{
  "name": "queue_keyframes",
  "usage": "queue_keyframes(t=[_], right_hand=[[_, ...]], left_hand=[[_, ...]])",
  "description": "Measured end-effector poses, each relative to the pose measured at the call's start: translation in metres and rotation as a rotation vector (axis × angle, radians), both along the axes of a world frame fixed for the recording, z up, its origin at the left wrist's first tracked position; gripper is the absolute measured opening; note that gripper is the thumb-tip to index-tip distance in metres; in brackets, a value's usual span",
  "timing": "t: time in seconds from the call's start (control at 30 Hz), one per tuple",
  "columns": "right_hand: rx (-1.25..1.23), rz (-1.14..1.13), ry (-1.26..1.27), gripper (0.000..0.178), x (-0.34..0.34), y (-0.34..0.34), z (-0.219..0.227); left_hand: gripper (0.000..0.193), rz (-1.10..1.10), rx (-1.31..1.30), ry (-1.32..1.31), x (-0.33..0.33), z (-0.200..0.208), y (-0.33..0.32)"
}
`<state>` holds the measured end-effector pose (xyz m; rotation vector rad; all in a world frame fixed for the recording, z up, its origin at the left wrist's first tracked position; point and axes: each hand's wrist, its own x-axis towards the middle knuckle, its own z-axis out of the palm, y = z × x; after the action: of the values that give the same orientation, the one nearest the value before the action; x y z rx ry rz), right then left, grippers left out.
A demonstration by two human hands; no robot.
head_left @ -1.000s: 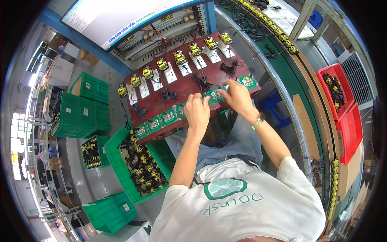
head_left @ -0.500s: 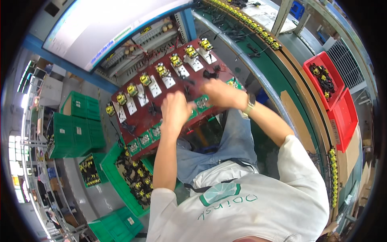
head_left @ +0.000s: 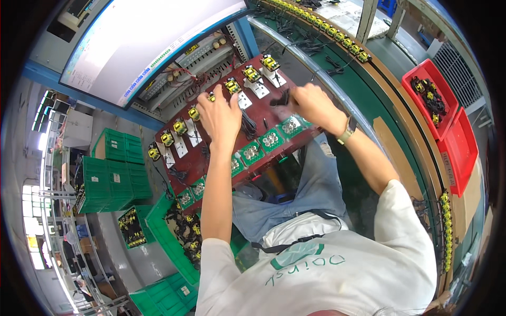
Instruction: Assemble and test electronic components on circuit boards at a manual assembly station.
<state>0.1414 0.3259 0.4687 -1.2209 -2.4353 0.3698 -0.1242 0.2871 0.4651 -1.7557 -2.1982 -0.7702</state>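
Note:
My left hand [head_left: 220, 120] is over the row of small yellow-and-black circuit boards, its fingers spread. Its fingertips are at one partly covered board [head_left: 212, 97]; whether they touch it I cannot tell. Another yellow board [head_left: 232, 85] sits on a white socket plate just beyond my thumb. At the right side of the dark red bench panel [head_left: 258, 111], my right hand [head_left: 319, 109] has its fingers closed on a black cable [head_left: 281, 98]. Along the panel's near edge runs a line of green circuit boards with silvery round parts [head_left: 270, 139].
A large screen [head_left: 153, 42] stands behind the panel. To the right, a metal rail [head_left: 337, 95] borders a green conveyor [head_left: 363, 100] carrying cables and yellow boards. Red bins [head_left: 458, 152] are far right; green crates [head_left: 113, 179] and an open green bin [head_left: 158, 226] are left.
My hands have moved apart. The left has gone forward to the yellow boards and spread its fingers; the right has shifted right, to the black cable.

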Motion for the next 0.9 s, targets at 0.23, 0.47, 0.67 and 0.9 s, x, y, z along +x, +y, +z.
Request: queue_keyframes(t=[0.23,0.47,0.67,0.9], right_hand=[[-0.046,-0.135,0.03,0.028,0.039,0.013,-0.085],[0.203,-0.174,0.025,0.04,0.023,0.036,-0.062],[-0.143,0.037,-0.452,0.039,-0.015,0.046,0.053],[-0.049,-0.383,-0.149,0.067,-0.113,0.116,0.005]], left_hand=[[0.071,0.08,-0.274,-0.026,0.003,-0.018,0.063],[0.085,0.134,-0.515,-0.103,-0.015,-0.025,0.096],[0.08,0.128,-0.535,-0.11,-0.015,-0.023,0.101],[0.054,0.217,-0.332,-0.044,0.014,-0.034,0.117]])
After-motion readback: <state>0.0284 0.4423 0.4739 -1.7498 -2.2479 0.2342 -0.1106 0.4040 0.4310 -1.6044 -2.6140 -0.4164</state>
